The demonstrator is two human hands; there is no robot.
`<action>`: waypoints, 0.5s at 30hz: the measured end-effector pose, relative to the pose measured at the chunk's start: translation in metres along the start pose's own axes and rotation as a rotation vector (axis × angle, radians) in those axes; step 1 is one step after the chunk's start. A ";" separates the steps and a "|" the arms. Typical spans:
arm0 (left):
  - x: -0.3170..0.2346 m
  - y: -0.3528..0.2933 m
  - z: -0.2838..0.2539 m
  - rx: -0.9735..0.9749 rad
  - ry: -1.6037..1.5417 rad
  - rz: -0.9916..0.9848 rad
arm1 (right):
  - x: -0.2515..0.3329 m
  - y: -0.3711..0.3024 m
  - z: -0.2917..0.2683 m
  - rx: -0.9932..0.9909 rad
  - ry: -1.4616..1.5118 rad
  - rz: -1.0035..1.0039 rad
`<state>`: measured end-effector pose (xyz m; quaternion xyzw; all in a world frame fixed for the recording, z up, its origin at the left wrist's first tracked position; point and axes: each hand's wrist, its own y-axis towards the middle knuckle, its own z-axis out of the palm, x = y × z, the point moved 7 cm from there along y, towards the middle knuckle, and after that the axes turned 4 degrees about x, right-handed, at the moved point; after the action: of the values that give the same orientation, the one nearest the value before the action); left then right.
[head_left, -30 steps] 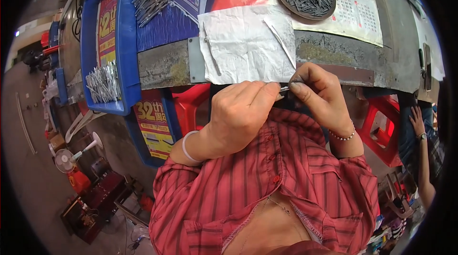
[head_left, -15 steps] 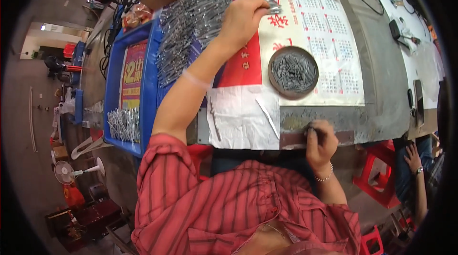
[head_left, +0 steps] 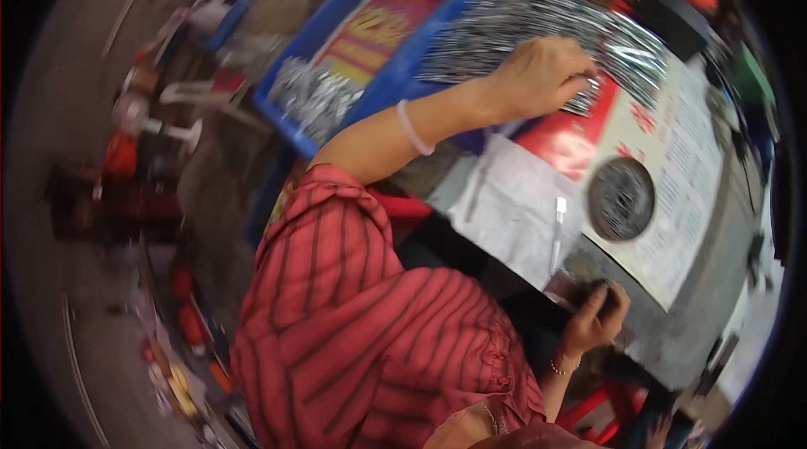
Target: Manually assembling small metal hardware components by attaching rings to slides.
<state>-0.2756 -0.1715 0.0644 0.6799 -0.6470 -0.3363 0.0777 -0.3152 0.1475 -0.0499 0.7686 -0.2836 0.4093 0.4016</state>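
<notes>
My left hand (head_left: pixel 538 75) reaches far out over a wide pile of thin silvery metal pieces (head_left: pixel 504 29), with its fingertips pinched together in them. A pale bangle sits on that wrist. My right hand (head_left: pixel 593 314) stays close to my body at the near edge of the table (head_left: pixel 706 314), fingers curled around a small dark part that I cannot make out. Between the hands lies a white paper sheet (head_left: pixel 504 197) with one slim metal piece (head_left: pixel 557 226) on it. A round dark dish (head_left: pixel 620 198) heaped with small metal bits sits beside the sheet.
A blue crate (head_left: pixel 336 54) on the left holds a red printed card and a heap of silvery parts (head_left: pixel 307 96). A printed calendar sheet (head_left: pixel 681 171) covers the tabletop. Red stools and clutter stand on the floor at the left. The picture is tilted and blurred.
My head has swung, so the whole view is tilted. My left hand left the right one, went out to the metal pile and now pinches in it. My right hand stays at the table edge.
</notes>
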 end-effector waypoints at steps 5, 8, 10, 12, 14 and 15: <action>0.045 -0.167 -0.155 -0.031 0.069 -0.658 | -0.002 -0.002 0.010 0.038 0.081 0.063; 0.082 -0.256 -0.211 -0.045 0.113 -0.904 | 0.002 0.000 0.009 0.026 0.012 -0.008; 0.104 -0.288 -0.218 0.057 0.116 -0.988 | 0.002 0.002 0.007 0.006 -0.076 -0.012; 0.110 -0.295 -0.211 0.134 0.126 -0.992 | 0.004 0.005 0.006 -0.011 -0.112 -0.021; 0.128 -0.304 -0.192 0.217 0.144 -0.966 | 0.008 0.006 0.007 -0.006 -0.111 -0.004; 0.131 -0.307 -0.185 0.281 0.176 -0.959 | 0.006 0.005 0.009 0.019 -0.070 0.065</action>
<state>0.0737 -0.3081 -0.0074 0.9301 -0.2919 -0.1855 -0.1236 -0.3125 0.1365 -0.0464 0.7768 -0.3182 0.3976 0.3706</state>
